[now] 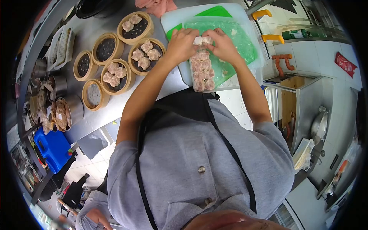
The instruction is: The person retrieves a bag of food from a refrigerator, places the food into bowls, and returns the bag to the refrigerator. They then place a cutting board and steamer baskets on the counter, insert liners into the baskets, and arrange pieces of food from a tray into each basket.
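Two pale shumai dumplings (202,40) sit side by side between my hands at the far end of a clear plastic container (210,91). My left hand (183,45) has its fingers closed on the left dumpling. On the other side, my right hand (223,45) pinches the right one, thumb and fingers curled round it. Nearer to me, rows of pinkish shumai (202,69) fill the container. It rests over a green cutting board (243,50) and a larger white board (174,19). My fingertips are partly hidden.
Bamboo steamers with dark perforated liners stand left; one steamer (147,26) holds two shumai, two others (132,73) (164,45) hold several each. White baskets (61,48), metal pots (74,107) and a blue container (51,149) lie further left. A person (96,211) is behind at lower left.
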{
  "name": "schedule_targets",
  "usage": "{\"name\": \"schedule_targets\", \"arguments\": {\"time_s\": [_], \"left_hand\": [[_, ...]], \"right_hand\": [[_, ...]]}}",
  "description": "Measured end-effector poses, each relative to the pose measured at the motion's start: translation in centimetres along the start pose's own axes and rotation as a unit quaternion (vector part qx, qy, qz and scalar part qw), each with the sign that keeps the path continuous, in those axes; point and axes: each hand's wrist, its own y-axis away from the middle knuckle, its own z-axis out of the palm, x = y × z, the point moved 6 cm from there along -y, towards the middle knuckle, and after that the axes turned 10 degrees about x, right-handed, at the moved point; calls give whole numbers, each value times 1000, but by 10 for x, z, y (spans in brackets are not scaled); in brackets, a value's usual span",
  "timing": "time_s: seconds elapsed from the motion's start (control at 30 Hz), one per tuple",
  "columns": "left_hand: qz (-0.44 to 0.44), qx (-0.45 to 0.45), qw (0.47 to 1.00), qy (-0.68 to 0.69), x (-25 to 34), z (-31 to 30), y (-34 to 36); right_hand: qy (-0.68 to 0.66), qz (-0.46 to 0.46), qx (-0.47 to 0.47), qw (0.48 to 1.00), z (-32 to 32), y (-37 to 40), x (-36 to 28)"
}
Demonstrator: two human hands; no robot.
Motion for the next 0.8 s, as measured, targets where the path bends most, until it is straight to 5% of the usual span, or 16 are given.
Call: {"name": "schedule_targets", "arguments": {"time_s": [0.17, 0.33, 0.5, 0.57, 0.67, 0.73, 0.8], "left_hand": [[1, 107, 994, -36, 2, -5, 1], [-37, 151, 987, 46, 0, -11, -12], [-63, 138, 987, 50, 0, -24, -28], [-152, 87, 980, 92, -7, -25, -27], [-71, 146, 976, 148, 2, -45, -30], [-19, 137, 980, 146, 1, -61, -30], [28, 128, 981, 140, -2, -78, -25]], "right_hand": [[67, -64, 109, 990, 7, 6, -6], [85, 36, 195, 976, -9, 3, -16], [51, 122, 196, 972, -27, -10, -17], [-7, 160, 181, 970, -30, -15, -16], [29, 139, 182, 973, -34, -25, -15], [-355, 283, 46, 890, -16, -26, -1], [-389, 300, 8, 871, -14, -31, -10]]}}
